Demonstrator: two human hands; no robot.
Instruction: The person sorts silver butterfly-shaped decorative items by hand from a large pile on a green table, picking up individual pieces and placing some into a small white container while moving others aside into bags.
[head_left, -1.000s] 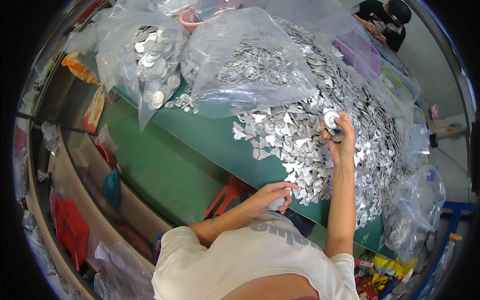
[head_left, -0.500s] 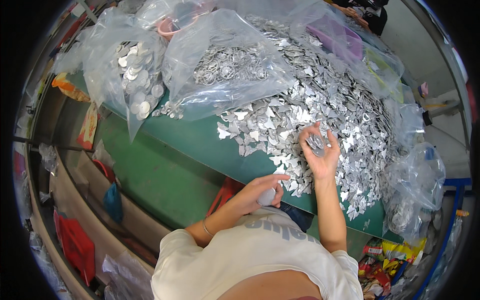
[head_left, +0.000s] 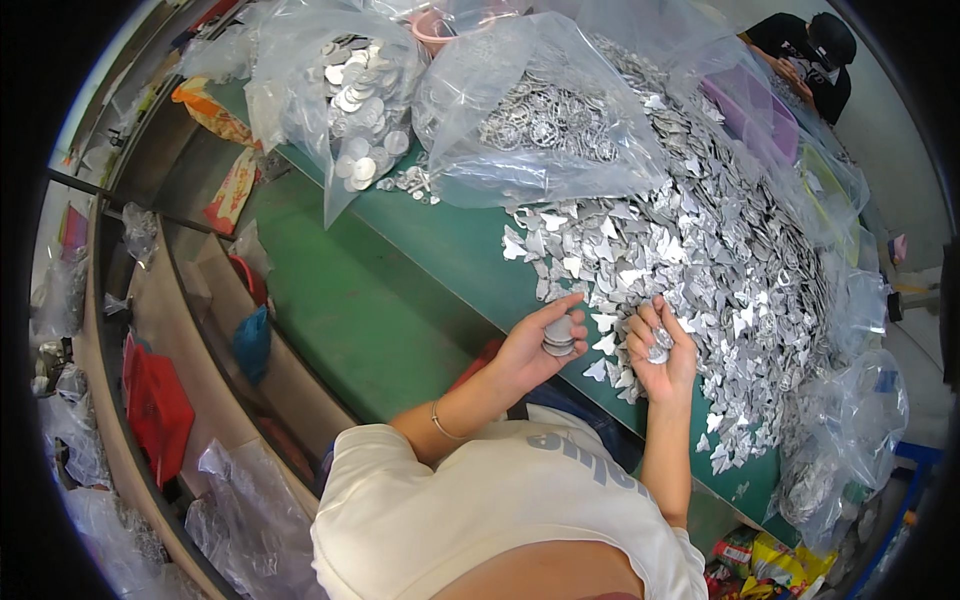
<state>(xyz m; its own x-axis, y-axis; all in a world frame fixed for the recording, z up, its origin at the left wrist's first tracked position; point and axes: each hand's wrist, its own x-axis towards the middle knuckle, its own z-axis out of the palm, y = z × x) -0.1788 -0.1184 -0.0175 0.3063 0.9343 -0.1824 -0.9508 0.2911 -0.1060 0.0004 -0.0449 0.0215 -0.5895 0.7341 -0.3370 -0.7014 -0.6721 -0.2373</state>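
Landmark: the heap of silver metal pieces (head_left: pixel 700 250) spread across the green table (head_left: pixel 400 300).

Far left of the heap, below the table edge: a red bag (head_left: pixel 155 405) and a blue bag (head_left: pixel 252 342) on a lower shelf.

Left of the heap, on the table's far side: a clear plastic bag of round metal discs (head_left: pixel 350 80). Beside it, overlapping the heap's upper left edge, a second clear bag of ring-shaped metal parts (head_left: pixel 545 120).

At the heap's near-left edge: left hand (head_left: pixel 535 345), fingers curled shut around a short stack of round discs (head_left: pixel 558 335), stack upright, its axis running roughly between thumb and fingertips. A thin bracelet sits on that wrist.

Just right of it, at the heap's near edge: right hand (head_left: pixel 660 350), palm up, fingers loosely curled over a few small loose discs (head_left: pixel 657 352). Whether they are pinched or only cradled, cannot tell.

The hands are near each other, not touching; the loose discs lie just right of the stack, level with it. The right hand is nearer the heap.

Far right, beyond the heap: another person in dark clothing (head_left: pixel 805 55).
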